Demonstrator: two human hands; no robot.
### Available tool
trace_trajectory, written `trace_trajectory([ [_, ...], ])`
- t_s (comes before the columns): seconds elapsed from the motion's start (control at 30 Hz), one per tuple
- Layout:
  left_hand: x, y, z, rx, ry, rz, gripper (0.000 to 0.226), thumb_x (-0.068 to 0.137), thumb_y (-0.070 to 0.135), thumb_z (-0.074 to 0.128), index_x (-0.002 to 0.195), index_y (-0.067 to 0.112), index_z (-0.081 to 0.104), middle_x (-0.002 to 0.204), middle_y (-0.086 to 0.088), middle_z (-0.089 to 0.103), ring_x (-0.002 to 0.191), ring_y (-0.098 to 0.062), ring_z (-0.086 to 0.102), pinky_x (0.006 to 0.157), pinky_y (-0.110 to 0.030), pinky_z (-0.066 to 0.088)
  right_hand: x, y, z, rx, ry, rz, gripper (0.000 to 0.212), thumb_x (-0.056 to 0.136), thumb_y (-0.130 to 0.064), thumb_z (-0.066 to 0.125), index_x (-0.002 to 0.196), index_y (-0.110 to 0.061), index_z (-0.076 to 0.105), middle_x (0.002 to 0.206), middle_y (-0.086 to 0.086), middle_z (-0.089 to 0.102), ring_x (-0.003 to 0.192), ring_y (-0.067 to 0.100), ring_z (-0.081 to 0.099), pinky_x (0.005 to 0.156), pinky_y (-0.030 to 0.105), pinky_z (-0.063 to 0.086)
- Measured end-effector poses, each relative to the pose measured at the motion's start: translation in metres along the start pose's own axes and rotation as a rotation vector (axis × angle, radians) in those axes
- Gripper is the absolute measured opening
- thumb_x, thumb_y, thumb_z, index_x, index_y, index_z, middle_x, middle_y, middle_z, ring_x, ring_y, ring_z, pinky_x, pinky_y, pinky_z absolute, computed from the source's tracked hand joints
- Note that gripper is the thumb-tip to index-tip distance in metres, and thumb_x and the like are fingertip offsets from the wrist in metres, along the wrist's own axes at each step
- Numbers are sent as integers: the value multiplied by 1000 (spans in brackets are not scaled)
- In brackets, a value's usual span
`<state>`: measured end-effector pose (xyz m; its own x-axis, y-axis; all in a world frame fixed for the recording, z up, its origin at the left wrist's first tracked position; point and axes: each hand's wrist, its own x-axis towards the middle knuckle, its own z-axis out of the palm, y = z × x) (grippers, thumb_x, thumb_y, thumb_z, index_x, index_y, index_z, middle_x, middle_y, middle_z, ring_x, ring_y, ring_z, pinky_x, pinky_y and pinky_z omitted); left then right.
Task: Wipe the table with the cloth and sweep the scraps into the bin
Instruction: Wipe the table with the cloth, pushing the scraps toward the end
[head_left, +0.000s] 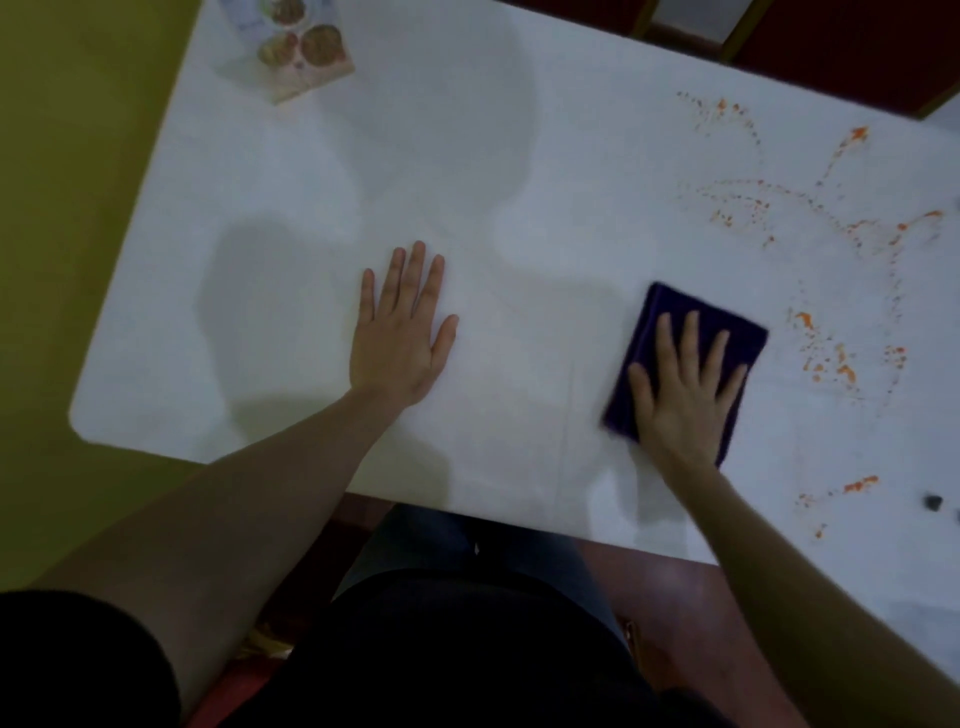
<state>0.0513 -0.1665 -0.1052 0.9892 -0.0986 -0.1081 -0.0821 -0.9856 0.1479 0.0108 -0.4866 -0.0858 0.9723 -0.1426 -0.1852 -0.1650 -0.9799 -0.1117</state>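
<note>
A person seen from above, with both forearms bare from the elbow down to the left hand (402, 332) and the right hand (683, 387). A short black sleeve (78, 660) covers the left upper arm. The torso is dressed in a black top (467, 649), with dark blue-grey trousers (467, 540) showing beyond its hem.

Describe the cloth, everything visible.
The cloth is dark purple, soft-looking fabric, folded into a rough rectangle and lying flat on the white table. The right hand presses on it, palm down with fingers spread, covering its near half. Its edges are slightly blurred. Orange smears lie just to its right, apart from it.
</note>
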Motion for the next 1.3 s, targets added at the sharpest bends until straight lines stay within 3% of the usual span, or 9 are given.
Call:
trace_trajectory([
  [0.13, -2, 0, -2, 0, 8, 9, 66, 102, 48, 19, 159, 16, 6, 167, -5, 0, 154, -23, 0, 123, -49, 5, -26, -69, 14, -44, -26, -224, 64, 99, -56, 24, 157, -29, 18, 165, 1, 13, 151, 37, 6, 119, 61, 2],
  [0.3, -1, 0, -2, 3, 2, 10, 66, 102, 48, 16, 159, 17, 4, 167, -5, -1, 154, -23, 0, 123, -50, 6, 43, -107, 5, -66, -66, -378, 63, 99, -58, 19, 157, -35, 13, 166, -3, 10, 152, 31, 5, 119, 59, 4],
  [0.47, -1, -2, -1, 7, -14, 18, 67, 102, 49, 16, 159, 17, 5, 167, -5, 0, 154, -24, 1, 123, -50, 6, 99, -34, -12, -23, -38, -73, 66, 94, -63, 16, 156, -39, 12, 166, -6, 8, 152, 29, 4, 120, 56, 1],
  [0.6, -1, 0, -3, -5, -25, 5, 67, 101, 49, 17, 159, 16, 8, 167, -5, 2, 153, -24, 1, 123, -50, 4, 59, 24, -17, 44, -21, 70, 70, 94, -65, 13, 158, -35, 10, 166, -2, 5, 152, 31, 0, 119, 61, 2],
  [0.7, 6, 10, -7, -57, -40, -2, 67, 99, 47, 20, 158, 17, 12, 166, -7, 4, 153, -25, 1, 123, -50, 2, 12, 12, -5, 26, -10, 14, 71, 96, -63, 20, 158, -30, 14, 166, 2, 9, 151, 36, 4, 118, 62, 4],
  [0.8, 26, 33, -12, -111, -25, 47, 63, 99, 41, 20, 157, 16, 19, 166, -6, 8, 153, -23, 4, 124, -49, 3, -7, -21, 3, -27, -45, -165, 71, 96, -65, 22, 158, -30, 15, 165, 1, 9, 151, 39, 3, 118, 62, 1],
  [1.0, 93, 74, -13, -118, -6, 69, 60, 103, 42, 11, 158, 18, 14, 167, -3, 3, 153, -20, -2, 124, -44, -3, 83, -48, -12, -62, -76, -432, 65, 99, -63, 17, 157, -37, 9, 166, -5, 6, 152, 31, 1, 119, 60, 2],
  [1.13, 135, 99, -9, -80, 20, 68, 60, 104, 42, 13, 158, 17, 14, 167, -4, 4, 153, -20, 0, 124, -45, -2, 174, -20, -28, -47, -35, -372, 62, 99, -61, 22, 157, -39, 10, 166, -8, 8, 152, 28, 3, 120, 57, 0],
  [1.3, 171, 136, -7, -70, 28, 25, 60, 105, 43, 18, 159, 19, 10, 167, -3, 3, 153, -21, 0, 124, -46, -1, 230, 73, -48, -11, -16, -156, 61, 100, -60, 22, 156, -41, 6, 166, -9, 3, 152, 27, -2, 119, 57, -4],
])
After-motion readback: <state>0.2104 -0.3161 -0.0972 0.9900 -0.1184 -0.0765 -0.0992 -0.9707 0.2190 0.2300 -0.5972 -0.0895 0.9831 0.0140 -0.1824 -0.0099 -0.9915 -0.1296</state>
